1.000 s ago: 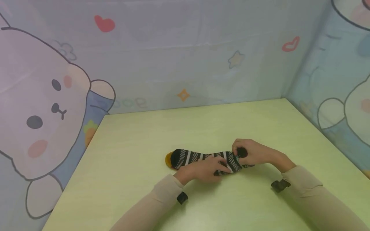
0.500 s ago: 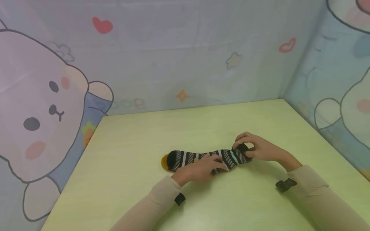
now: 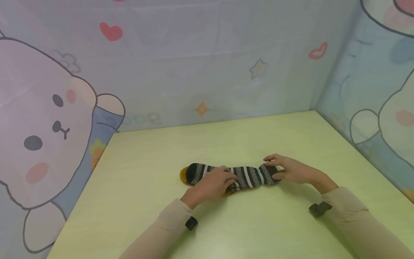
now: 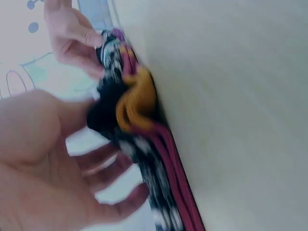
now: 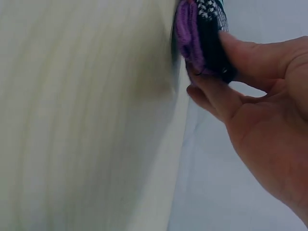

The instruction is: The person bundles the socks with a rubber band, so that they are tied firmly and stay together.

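Observation:
Black-and-white patterned socks [image 3: 247, 177] lie flat and stacked across the table, a yellow toe [image 3: 183, 175] showing from under the black toe at the left. Maroon layers [image 4: 180, 178] and a yellow heel [image 4: 139, 98] show along their near edge in the left wrist view. My left hand [image 3: 211, 184] rests over the middle of the socks with loosely bent fingers, its thumb beside the black heel. At the right end, my right hand [image 3: 293, 171] pinches the dark cuff [image 5: 214, 45] between thumb and fingers; purple fabric shows at its edge.
The pale yellow-green table [image 3: 145, 151] ends at a cartoon-printed cloth backdrop [image 3: 181, 64] behind and at the sides. Each sleeve carries a small black device, such as the one near the right wrist [image 3: 320, 209].
My left hand has slid left along the socks, uncovering more of their striped middle. My right hand has shifted slightly right, and the cuff end has come into view and now lies flatter.

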{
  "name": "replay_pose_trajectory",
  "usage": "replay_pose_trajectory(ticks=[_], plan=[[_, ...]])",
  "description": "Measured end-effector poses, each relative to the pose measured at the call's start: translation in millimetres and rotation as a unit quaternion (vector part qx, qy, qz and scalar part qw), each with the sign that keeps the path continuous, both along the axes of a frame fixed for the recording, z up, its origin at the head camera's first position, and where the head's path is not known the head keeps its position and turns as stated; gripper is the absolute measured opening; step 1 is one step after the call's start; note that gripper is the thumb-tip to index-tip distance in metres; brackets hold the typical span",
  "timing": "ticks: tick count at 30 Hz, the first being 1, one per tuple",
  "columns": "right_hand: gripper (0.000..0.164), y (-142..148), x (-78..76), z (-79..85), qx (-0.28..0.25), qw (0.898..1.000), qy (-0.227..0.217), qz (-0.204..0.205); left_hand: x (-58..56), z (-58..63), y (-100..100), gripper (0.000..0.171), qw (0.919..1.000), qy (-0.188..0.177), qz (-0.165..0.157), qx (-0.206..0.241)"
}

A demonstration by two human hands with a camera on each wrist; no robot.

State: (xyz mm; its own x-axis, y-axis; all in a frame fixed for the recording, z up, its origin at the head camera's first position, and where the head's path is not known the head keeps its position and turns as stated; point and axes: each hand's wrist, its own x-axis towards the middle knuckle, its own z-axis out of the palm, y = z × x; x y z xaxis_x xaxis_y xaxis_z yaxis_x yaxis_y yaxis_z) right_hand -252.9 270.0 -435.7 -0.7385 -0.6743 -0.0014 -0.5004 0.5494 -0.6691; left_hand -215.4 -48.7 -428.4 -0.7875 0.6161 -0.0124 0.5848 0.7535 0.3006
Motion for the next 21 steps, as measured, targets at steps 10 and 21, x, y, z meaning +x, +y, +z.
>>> replay_pose_trajectory(ticks=[10,21], plan=[[0.048,-3,-0.8,3.7,0.104,0.992,0.068,0.018,-6.0,2.7,-17,0.068,0.994,-0.03,0.102,-0.023],[0.048,-4,5.9,-0.9,0.121,0.989,0.081,0.013,2.0,-17.8,10,0.071,0.9805,0.076,0.129,-0.128]])
